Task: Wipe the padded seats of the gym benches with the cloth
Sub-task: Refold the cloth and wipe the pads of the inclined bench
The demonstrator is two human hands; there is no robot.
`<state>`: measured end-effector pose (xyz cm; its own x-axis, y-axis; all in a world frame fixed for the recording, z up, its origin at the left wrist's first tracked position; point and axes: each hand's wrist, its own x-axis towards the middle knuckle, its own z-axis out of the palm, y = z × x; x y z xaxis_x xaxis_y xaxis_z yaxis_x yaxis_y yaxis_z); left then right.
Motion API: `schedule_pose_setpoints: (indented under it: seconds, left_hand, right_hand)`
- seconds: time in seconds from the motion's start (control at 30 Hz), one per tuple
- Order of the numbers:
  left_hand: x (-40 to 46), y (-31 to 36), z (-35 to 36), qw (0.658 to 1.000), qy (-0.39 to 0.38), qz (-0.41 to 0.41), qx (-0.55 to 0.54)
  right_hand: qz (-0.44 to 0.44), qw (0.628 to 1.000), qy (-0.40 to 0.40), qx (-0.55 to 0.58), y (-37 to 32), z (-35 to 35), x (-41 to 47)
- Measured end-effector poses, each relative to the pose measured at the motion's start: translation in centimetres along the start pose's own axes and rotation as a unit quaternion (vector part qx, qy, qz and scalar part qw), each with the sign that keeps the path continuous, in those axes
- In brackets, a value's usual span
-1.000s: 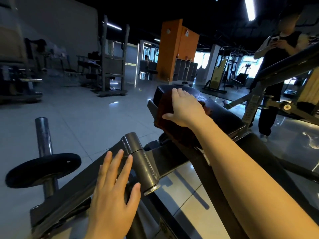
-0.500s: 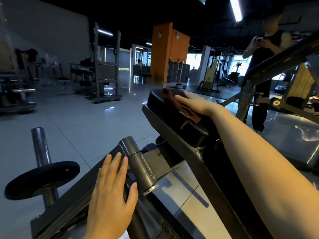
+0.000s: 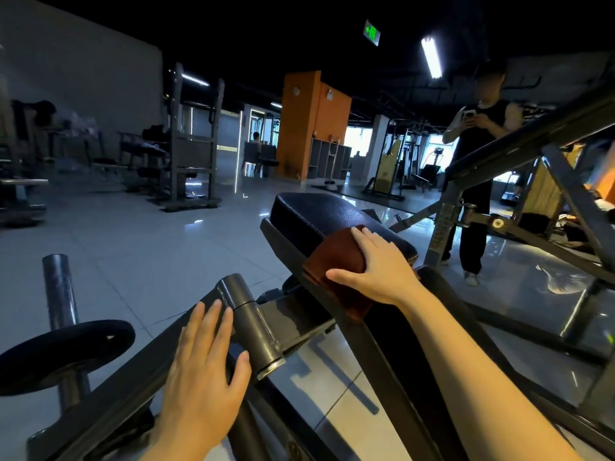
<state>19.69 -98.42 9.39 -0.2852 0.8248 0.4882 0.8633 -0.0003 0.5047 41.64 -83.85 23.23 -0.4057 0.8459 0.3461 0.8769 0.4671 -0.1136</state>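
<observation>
The right hand (image 3: 379,267) has its fingers (image 3: 361,236) straight and together, pressing the folded rust-brown cloth (image 3: 336,257) flat on the near end of the black padded seat (image 3: 319,214); the wiping step seems under way; next, push toward twelve o'clock; the left hand (image 3: 203,377) lies flat, fingers slightly apart, on the grey steel frame bar (image 3: 100,390) at seven o'clock.

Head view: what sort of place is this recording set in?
A gym, almost certainly. The right hand presses a cloth on a padded bench seat, a weight plate sits on a post, and racks stand behind.
</observation>
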Motion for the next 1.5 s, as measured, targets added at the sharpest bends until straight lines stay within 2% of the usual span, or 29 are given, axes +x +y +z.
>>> schedule_pose_setpoints:
  seconds: [0.13,0.2,0.37,0.43,0.53,0.6,0.7,0.77,0.83,1.0,1.07,1.17,1.33,1.5]
  left_hand:
    - [-0.6,0.5,-0.4,1.0,0.011,-0.001,0.006]
    - [-0.9,0.9,-0.6,1.0,0.003,-0.014,0.012]
    - [-2.6,1.1,-1.2,1.0,-0.023,-0.008,-0.001]
    - [-3.3,0.9,-1.9,0.999,-0.025,0.009,-0.039]
    - [-4.5,1.0,-3.7,0.993,0.005,0.004,-0.114]
    - [-5.3,1.0,-5.3,0.988,0.038,0.002,-0.15]
    - [-6.3,0.5,-8.5,0.967,0.098,-0.049,-0.229]
    - [-6.9,-0.1,-11.2,0.918,0.126,-0.134,-0.352]
    - [-8.1,-0.9,-13.7,0.864,0.151,-0.196,-0.439]
    - [-12.4,-2.8,-19.5,0.798,0.195,-0.272,-0.502]
    - [-13.8,-3.2,-21.1,0.791,0.189,-0.287,-0.506]
    - [-14.7,-3.1,-22.6,0.805,0.178,-0.298,-0.48]
    - [-15.6,-3.8,-24.2,0.823,0.185,-0.305,-0.442]
    - [-17.5,-6.1,-24.7,0.795,0.218,-0.338,-0.454]
  right_hand:
    - [-0.04,0.988,0.12,-0.093,-2.9,2.2,-1.6]
    - [-0.044,0.981,0.155,-0.111,-3.6,3.0,-2.4]
    - [-0.085,0.984,0.117,-0.099,-4.2,2.5,-5.1]
    - [-0.088,0.988,0.116,-0.051,-4.9,1.8,-6.1]
    - [-0.043,0.978,0.13,0.158,-7.6,0.2,-7.4]
    - [-0.022,0.944,0.081,0.318,-10.4,-0.8,-8.1]
    - [-0.051,0.867,-0.011,0.496,-15.3,-2.1,-9.8]
    - [-0.067,0.809,-0.085,0.578,-18.3,-2.8,-11.0]
    - [-0.089,0.772,-0.144,0.613,-20.7,-2.6,-12.3]
    - [-0.131,0.738,-0.233,0.619,-25.1,-1.1,-14.4]
    - [-0.13,0.708,-0.267,0.641,-26.4,-0.5,-14.9]
    - [-0.142,0.673,-0.308,0.657,-27.9,0.3,-15.5]
    - [-0.152,0.636,-0.35,0.671,-29.9,2.1,-15.6]
    - [-0.121,0.614,-0.398,0.671,-32.5,4.7,-15.4]
